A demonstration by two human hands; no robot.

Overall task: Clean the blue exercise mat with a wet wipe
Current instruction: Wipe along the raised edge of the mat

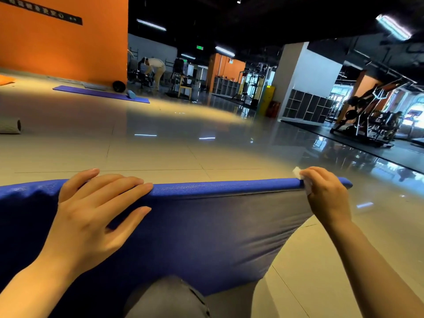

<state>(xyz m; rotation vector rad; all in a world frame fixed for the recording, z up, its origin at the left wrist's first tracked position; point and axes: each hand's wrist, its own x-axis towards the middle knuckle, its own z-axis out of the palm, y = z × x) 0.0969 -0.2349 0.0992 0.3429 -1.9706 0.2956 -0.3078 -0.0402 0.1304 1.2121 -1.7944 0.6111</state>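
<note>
The thick blue exercise mat (206,226) stands raised on its edge in front of me, its top edge running across the view. My left hand (91,214) lies over that top edge near the left, fingers straight and spread, thumb on the near face. My right hand (325,193) grips the top edge near the mat's right corner, fingers curled over it. A white wet wipe (298,174) is pinched between those fingers and the mat, with a bit sticking out above and below.
Glossy tiled floor (160,143) stretches ahead. A purple mat (98,94) with a light blue roller lies far left, a rolled grey mat (10,126) at the left edge. A person (154,70) bends over in the background. Gym machines (367,120) stand at right. My knee (167,297) shows below.
</note>
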